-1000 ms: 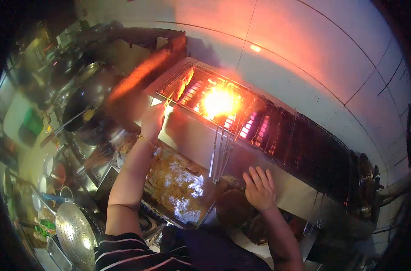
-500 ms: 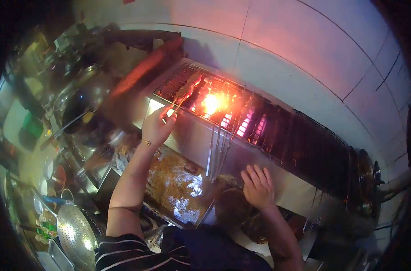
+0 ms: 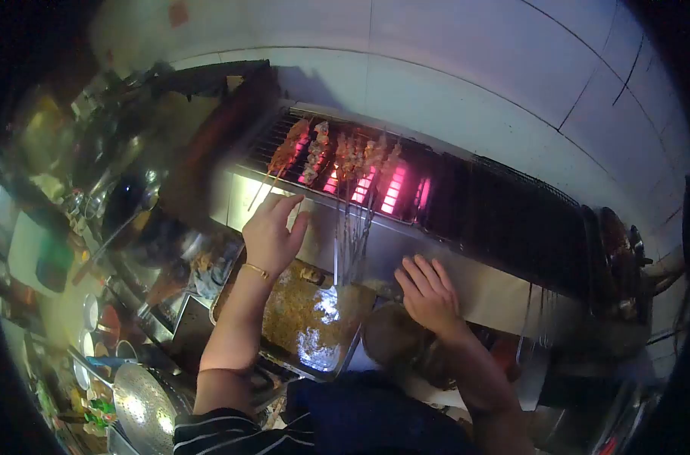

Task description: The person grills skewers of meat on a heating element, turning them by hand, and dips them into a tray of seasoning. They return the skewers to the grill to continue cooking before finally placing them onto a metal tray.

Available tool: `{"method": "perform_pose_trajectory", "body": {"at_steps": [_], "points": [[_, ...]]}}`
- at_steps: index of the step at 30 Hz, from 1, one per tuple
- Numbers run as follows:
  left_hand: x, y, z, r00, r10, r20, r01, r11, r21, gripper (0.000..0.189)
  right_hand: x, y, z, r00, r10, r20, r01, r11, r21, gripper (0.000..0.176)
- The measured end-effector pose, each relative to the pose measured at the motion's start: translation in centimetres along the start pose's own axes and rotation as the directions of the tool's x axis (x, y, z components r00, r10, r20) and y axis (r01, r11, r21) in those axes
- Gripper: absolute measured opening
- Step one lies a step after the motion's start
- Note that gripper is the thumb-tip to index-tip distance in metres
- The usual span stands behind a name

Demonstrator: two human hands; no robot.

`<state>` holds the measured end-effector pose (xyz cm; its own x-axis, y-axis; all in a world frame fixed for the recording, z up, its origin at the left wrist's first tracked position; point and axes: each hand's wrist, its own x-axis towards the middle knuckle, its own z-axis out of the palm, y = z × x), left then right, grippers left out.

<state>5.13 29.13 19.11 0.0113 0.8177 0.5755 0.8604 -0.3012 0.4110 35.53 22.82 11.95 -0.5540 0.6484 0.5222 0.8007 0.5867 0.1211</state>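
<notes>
My left hand (image 3: 272,236), a bracelet at its wrist, is just in front of the grill (image 3: 451,236). Its thumb stands apart from the fingers and nothing shows in it. Close beyond the fingertips, browned meat on thin wooden skewers (image 3: 287,149) lies at the grill's left end. Beside it are paler meat skewers (image 3: 315,155) and several more over glowing pink bars, with metal skewer handles (image 3: 352,239) hanging over the front edge. My right hand (image 3: 430,296) rests open against the steel front of the grill, fingers stretched, holding nothing.
Below the grill sits a metal tray (image 3: 292,307) coated with brown powder, beside a round dark container (image 3: 390,332). A perforated ladle (image 3: 142,406) lies at lower left, a wok (image 3: 129,189) at left. Loose metal skewers (image 3: 538,311) hang at right. A tiled wall (image 3: 451,114) stands behind.
The bright flame on the grill has died down. My left hand has let go of the wooden skewers and drawn back toward me. My right hand stays at the grill front.
</notes>
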Motion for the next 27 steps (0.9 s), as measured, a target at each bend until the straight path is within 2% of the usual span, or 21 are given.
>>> {"method": "perform_pose_trajectory", "body": {"at_steps": [2,5,9,11,13,15,18,22,27], "points": [[0.2,0.0,0.7,0.991,-0.121,0.058,0.117,0.991,0.058,0.033,-0.3,0.1,0.2,1.0,-0.003,-0.029,0.003,1.0,0.006,0.035],[0.3,-1.1,1.7,0.939,-0.291,0.184,0.292,0.956,0.023,0.035,-0.2,0.1,-0.1,0.998,-0.015,-0.067,0.015,1.0,0.001,0.032],[0.0,-4.6,4.0,0.916,-0.324,0.236,0.361,0.922,-0.139,0.033,-0.2,0.2,-0.2,0.999,-0.013,-0.044,0.014,1.0,0.024,0.033],[0.0,-4.5,4.2,0.903,-0.365,0.228,0.421,0.856,-0.301,0.029,-0.3,0.2,-0.2,0.999,-0.017,-0.044,0.018,1.0,0.014,0.034],[0.0,-3.8,4.1,0.872,-0.417,0.257,0.489,0.713,-0.502,0.026,-0.4,0.3,-0.1,0.999,-0.015,-0.046,0.015,1.0,0.012,0.034],[-0.1,-2.5,3.6,0.82,-0.466,0.333,0.545,0.46,-0.701,0.023,-0.5,0.2,0.0,0.999,-0.011,-0.05,0.012,1.0,0.018,0.034],[-0.7,-2.9,4.2,0.797,-0.439,0.415,0.538,0.204,-0.818,0.02,-0.5,0.3,0.1,0.999,-0.01,-0.053,0.011,1.0,0.024,0.033],[-0.9,-3.0,5.3,0.75,-0.501,0.433,0.589,0.205,-0.782,0.017,-0.4,0.3,0.3,0.999,-0.015,-0.045,0.015,1.0,-0.003,0.032],[-0.9,-3.3,6.1,0.765,-0.481,0.428,0.587,0.246,-0.772,0.017,-0.3,0.2,0.2,0.998,-0.009,-0.064,0.01,1.0,0.013,0.031]]}}
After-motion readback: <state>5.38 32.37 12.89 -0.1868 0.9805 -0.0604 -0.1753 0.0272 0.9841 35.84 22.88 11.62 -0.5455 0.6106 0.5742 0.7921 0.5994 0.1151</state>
